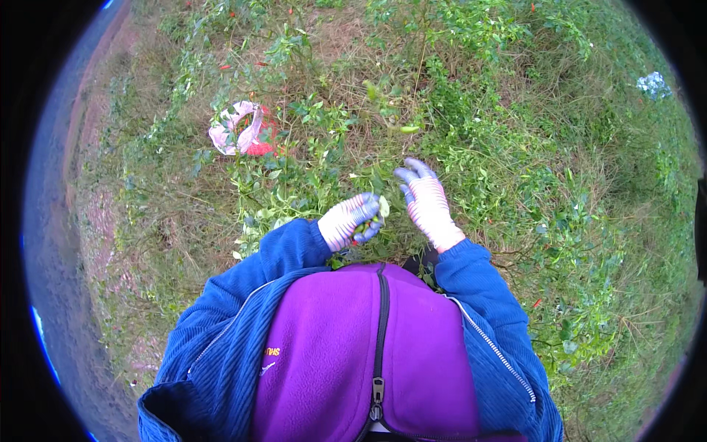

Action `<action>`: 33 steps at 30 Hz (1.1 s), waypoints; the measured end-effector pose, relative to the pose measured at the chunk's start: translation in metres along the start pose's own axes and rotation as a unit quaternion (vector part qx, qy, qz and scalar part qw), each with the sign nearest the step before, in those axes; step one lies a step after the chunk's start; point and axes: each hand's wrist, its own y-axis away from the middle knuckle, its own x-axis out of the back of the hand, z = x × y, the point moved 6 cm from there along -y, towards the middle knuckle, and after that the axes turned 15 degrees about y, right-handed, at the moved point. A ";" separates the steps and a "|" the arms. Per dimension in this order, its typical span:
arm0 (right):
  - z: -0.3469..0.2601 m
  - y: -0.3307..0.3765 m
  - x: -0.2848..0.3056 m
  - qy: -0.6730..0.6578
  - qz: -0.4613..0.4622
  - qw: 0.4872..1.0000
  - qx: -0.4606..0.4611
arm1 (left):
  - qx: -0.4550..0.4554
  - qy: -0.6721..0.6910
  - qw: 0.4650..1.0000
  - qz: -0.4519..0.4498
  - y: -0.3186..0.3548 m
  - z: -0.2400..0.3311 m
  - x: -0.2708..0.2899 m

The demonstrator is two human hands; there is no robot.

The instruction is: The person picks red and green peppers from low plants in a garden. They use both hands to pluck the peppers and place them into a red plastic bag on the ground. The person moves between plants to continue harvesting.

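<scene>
Both of my hands wear striped white-and-pink gloves with grey-purple fingers. My left hand point(351, 220) is closed around several small green chili peppers point(361, 228), with a pale green leaf point(384, 206) at its fingertips. To its right, my right hand point(427, 200) is held palm inward with its fingers stretched out and nothing visible in them. Just beyond those fingers shows a green chili pepper point(409, 130). Farther out is a blurred yellow-green shape point(372, 91); I cannot tell whether these two are in the air or on a plant.
A red mesh bag point(264, 137) with a pale pink plastic liner point(234, 132) sits among the plants ahead to the left. Leafy chili plants point(309, 147) and dry grass surround me, with scattered red chilies point(224, 68). A pale blue object point(653, 85) lies far right.
</scene>
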 end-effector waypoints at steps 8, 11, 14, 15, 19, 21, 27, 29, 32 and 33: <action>-0.026 0.025 0.028 -0.148 -0.018 0.989 -0.013 | -0.075 -0.030 0.989 0.125 -0.013 0.003 0.017; -0.033 0.034 -0.002 -0.195 -0.111 0.971 -0.077 | -0.093 -0.081 0.986 0.113 -0.016 0.002 0.020; -0.029 0.036 -0.023 -0.372 -0.073 0.914 -0.143 | -0.097 -0.114 0.982 0.111 -0.018 0.004 0.022; -0.027 0.039 -0.028 -0.398 -0.093 0.900 -0.152 | -0.094 -0.100 0.985 0.107 -0.018 0.004 0.022; -0.017 0.046 -0.044 -0.663 -0.161 0.670 -0.292 | -0.034 0.085 0.994 0.056 -0.018 0.003 0.019; -0.007 0.035 -0.027 -0.405 -0.209 0.876 -0.159 | -0.005 0.086 0.996 0.037 -0.016 0.003 0.014; -0.001 0.028 -0.011 -0.323 -0.235 0.905 -0.146 | 0.033 -0.159 0.986 0.038 -0.007 0.001 0.000; -0.010 0.026 -0.010 -0.354 -0.236 0.893 -0.147 | 0.034 -0.204 0.978 0.038 -0.008 0.004 0.001; -0.015 0.024 -0.001 -0.441 -0.180 0.858 -0.190 | 0.088 -0.239 0.966 0.043 -0.008 0.000 0.008; -0.016 0.025 -0.002 -0.427 -0.204 0.859 -0.196 | 0.097 -0.271 0.957 0.037 -0.010 -0.001 0.009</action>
